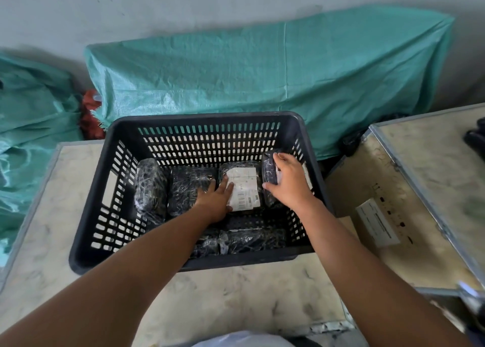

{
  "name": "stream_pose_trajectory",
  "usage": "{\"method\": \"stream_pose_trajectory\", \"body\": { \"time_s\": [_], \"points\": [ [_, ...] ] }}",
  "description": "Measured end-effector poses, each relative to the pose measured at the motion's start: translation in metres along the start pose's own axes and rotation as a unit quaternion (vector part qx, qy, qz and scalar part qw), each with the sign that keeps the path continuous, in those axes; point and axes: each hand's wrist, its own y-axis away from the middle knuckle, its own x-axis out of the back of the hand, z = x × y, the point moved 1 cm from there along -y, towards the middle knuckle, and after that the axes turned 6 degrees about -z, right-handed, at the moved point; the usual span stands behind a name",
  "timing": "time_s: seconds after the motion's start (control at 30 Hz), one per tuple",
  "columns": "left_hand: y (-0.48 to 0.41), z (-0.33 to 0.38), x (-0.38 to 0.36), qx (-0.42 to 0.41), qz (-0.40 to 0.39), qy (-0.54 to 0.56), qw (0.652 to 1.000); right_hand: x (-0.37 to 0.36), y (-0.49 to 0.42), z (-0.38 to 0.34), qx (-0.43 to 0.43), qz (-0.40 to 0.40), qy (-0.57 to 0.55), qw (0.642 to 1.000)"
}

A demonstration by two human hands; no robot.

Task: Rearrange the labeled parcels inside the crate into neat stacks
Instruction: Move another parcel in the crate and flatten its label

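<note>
Inside black slotted plastic crate (199, 147): left hand (214, 201) flat, released, on black shrink-wrapped labeled parcel (242, 186); right hand (288, 182) grasping upright parcel (270, 178). Mid-sort; next, probably lay it flat.

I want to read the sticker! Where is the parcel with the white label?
In the head view, the parcel with the white label lies in the black crate, toward its right side, between the left hand and the right hand.
</note>
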Motion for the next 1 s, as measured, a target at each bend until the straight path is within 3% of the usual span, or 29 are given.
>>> {"method": "stream_pose_trajectory", "body": {
  "time_s": [0.23, 0.4, 0.6, 0.77, 0.9, 1.0],
  "points": [
    [0.008, -0.002, 0.001, -0.028, 0.008, 0.013, 0.999, -0.015, -0.004, 0.005, -0.024, -0.014, 0.025, 0.999],
    [0.020, -0.002, 0.014, -0.070, 0.055, 0.016, 0.996, -0.018, -0.008, 0.007, -0.029, -0.066, -0.056, 0.996],
    [0.048, 0.006, 0.041, -0.136, 0.087, 0.070, 0.984, -0.003, -0.009, 0.006, -0.033, -0.014, -0.137, 0.990],
    [0.081, 0.023, 0.055, -0.224, 0.158, 0.171, 0.946, 0.022, 0.001, 0.001, -0.007, 0.038, -0.168, 0.985],
    [0.106, 0.042, 0.058, -0.237, 0.212, 0.239, 0.917, 0.058, 0.013, -0.014, -0.009, 0.077, -0.307, 0.949],
    [0.124, 0.058, 0.069, -0.228, 0.304, 0.273, 0.884, 0.083, 0.023, -0.037, -0.013, 0.070, -0.425, 0.902]
  ]
}}
